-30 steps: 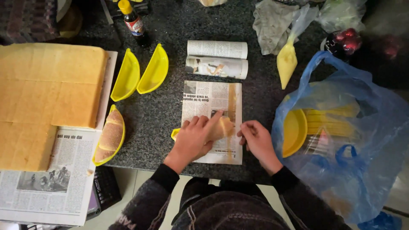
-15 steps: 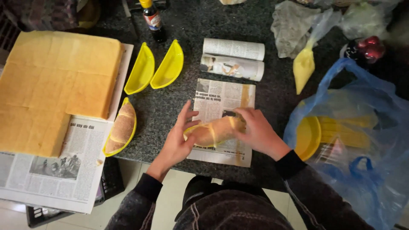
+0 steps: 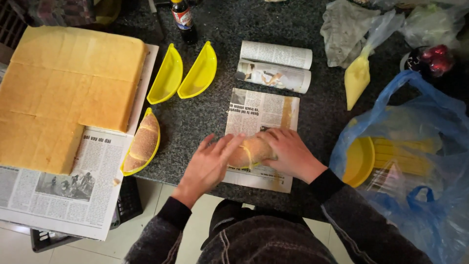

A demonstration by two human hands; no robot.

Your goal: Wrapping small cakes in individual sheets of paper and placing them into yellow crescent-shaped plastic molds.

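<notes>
Two hands clamped one folded cake (image 3: 250,150) over the newspaper sheet (image 3: 259,113) — left hand (image 3: 210,164) flat, fingers spread; right hand (image 3: 288,154) cupped from the right.

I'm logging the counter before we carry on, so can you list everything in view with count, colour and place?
filled cake in tray: 1, tan in yellow, between both hands, over the newspaper sheet
newspaper sheet: 1, printed white, centre of counter
rolled newspaper parcels: 2, white, side by side behind the sheet
empty half-moon trays: 2, yellow, left of the parcels
filled tray: 1, yellow with tan cake, counter's front edge
sponge cake slab: 1, golden, far left on newspaper, partly cut
sauce bottle: 1, dark, top edge
piping bag: 1, yellow cream, right of parcels
blue plastic bag: 1, right, holding yellow trays
counter: 1, dark speckled
left hand: on the cake
right hand: on the cake
</notes>
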